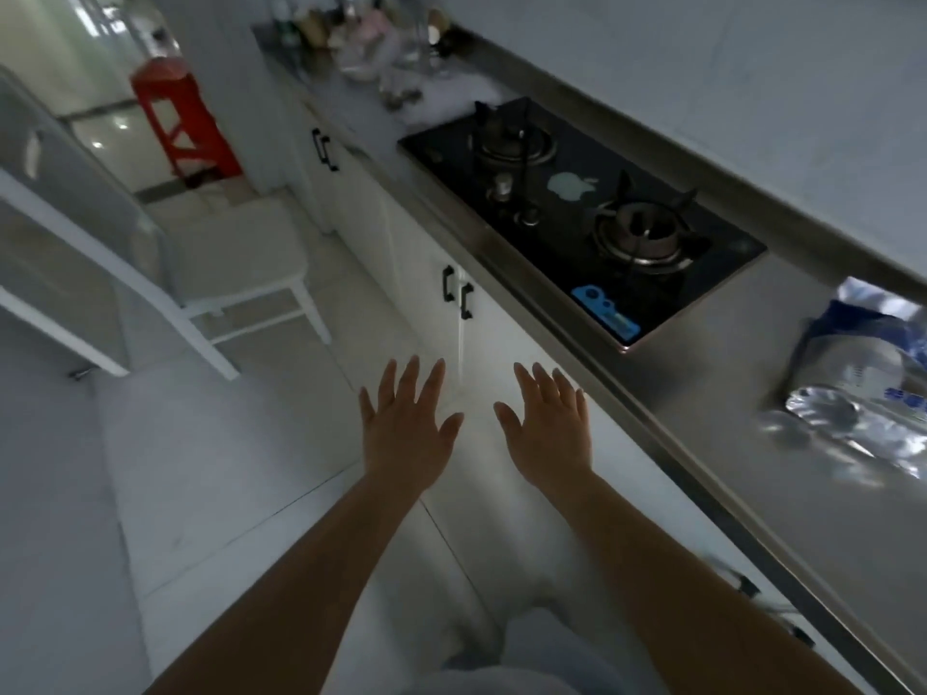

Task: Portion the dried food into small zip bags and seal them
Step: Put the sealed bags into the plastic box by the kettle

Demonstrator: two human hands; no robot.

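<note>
My left hand [406,423] and my right hand [549,426] are stretched out side by side, backs up, fingers straight and spread, over the white cupboard fronts and the floor. Neither holds anything. A heap of clear and blue-printed plastic bags [863,378] lies on the steel counter [742,393] at the far right, well apart from my right hand. What the bags contain cannot be made out.
A black two-burner gas hob [582,213] is set into the counter ahead of the bags. Blurred bottles and jars [381,47] crowd the far end. A white chair [241,273] and a red stool [185,122] stand on the tiled floor to the left.
</note>
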